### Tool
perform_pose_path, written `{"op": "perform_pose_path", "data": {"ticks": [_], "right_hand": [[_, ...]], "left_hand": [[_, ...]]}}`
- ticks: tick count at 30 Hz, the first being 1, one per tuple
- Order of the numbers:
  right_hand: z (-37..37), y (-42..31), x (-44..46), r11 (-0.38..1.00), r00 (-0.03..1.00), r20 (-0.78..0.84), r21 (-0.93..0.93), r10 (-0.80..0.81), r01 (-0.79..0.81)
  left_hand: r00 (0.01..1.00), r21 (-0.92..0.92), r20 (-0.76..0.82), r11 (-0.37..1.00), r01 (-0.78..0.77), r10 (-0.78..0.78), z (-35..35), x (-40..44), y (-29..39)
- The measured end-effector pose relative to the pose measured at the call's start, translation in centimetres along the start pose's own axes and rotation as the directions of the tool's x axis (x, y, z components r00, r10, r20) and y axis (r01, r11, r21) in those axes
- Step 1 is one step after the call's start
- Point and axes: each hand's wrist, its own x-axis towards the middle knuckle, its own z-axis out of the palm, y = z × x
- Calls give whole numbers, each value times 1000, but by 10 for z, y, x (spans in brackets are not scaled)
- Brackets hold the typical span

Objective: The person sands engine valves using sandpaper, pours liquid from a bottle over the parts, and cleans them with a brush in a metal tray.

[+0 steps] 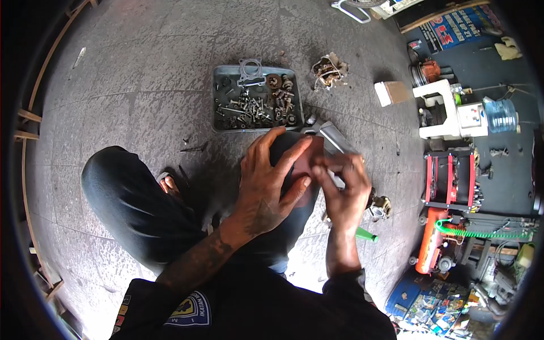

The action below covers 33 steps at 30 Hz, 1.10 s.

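A reddish-brown sheet point(310, 152), which looks like sandpaper, lies over my right knee. My left hand point(263, 178) has its fingers spread across the knee, with the index finger and thumb resting on the sheet. At the sheet's right edge, the fingers of my right hand point(344, 184) are curled in a pinch, slightly blurred. The part of the sheet between those fingers is hidden. Just beyond the right hand, a grey metal part point(335, 137) lies on the floor, partly covered by the hand and knee.
Ahead stands a grey tray point(214, 107) of bolts, springs and a gasket-like metal frame point(250, 69). A dirty engine part point(330, 72) sits beyond it. To the right are another metal part point(381, 207), a green cone-shaped object point(367, 234), a red tool rack point(451, 178) and an orange compressor point(432, 241).
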Motion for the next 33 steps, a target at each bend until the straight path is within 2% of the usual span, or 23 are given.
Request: {"op": "perform_pose_path", "data": {"ticks": [1, 2, 5, 6, 7, 9, 10, 11, 13, 14, 19, 21, 22, 25, 26, 29, 30, 33], "right_hand": [[-1, -1, -5, 999, 999, 9, 0, -33, 33], [3, -3, -8, 999, 1000, -15, 50, -8, 9], [8, 1, 4, 999, 998, -59, 35, 0, 2], [8, -2, 7, 995, 994, -48, 18, 98, -98], [5, -4, 1, 995, 993, -54, 13, 101, -100], [5, -8, -9, 1000, 999, -52, 13, -5, 5], [8, -10, -15, 992, 996, -39, 98, 80, -76], [10, -7, -8, 992, 997, -31, 101, 73, -69], [9, 1, 0, 997, 997, -75, -74, -17, 11], [9, -2, 7, 998, 997, -69, -29, 44, -46], [9, -6, -9, 999, 999, -23, 41, 23, -22], [10, -3, 3, 997, 997, -70, -67, 39, -43], [11, 0, 8, 994, 992, -68, -22, 102, -104], [7, -10, -10, 999, 998, -53, -11, 41, -41], [10, -12, -15, 995, 997, -43, 81, 69, -65], [10, -4, 0, 1000, 997, -75, -27, -15, 13], [11, -3, 6, 994, 991, -90, -29, 98, -101], [8, -10, -14, 999, 997, -61, -5, 48, -48]], "left_hand": [[1000, 3, -13, 1000, 4, -4, -1, 2, -1], [1000, -7, -5, 1000, 1, -1, -2, 1, -1], [999, -40, 44, 999, 4, -2, 0, -1, 3], [998, -49, 58, 999, -2, 5, 0, -2, 3], [998, -53, 65, 999, -10, 14, -2, -1, 3], [1000, -2, 20, 1000, -21, 21, -4, 1, 2], [999, -2, 32, 1000, -20, 20, -5, 0, 1], [998, -5, 53, 1000, -17, 18, -5, -1, 1], [997, -58, 82, 998, -3, 8, 0, -4, 1], [997, -66, 78, 998, -4, 9, 1, -6, 2], [998, -23, 52, 999, -24, 26, -4, -1, -2], [995, -81, 97, 997, 6, 2, -1, -4, 2], [995, -83, 101, 997, 1, 7, 0, -6, 3], [998, -41, 61, 999, 22, -20, -8, 0, 3], [999, -30, 47, 1000, -1, 3, -7, -1, 1], [997, -86, 61, 995, -42, 47, 2, -4, -2], [996, -86, 71, 996, -39, 46, 2, -5, 0], [998, -48, 57, 999, -24, 26, -7, 0, 2]]}}
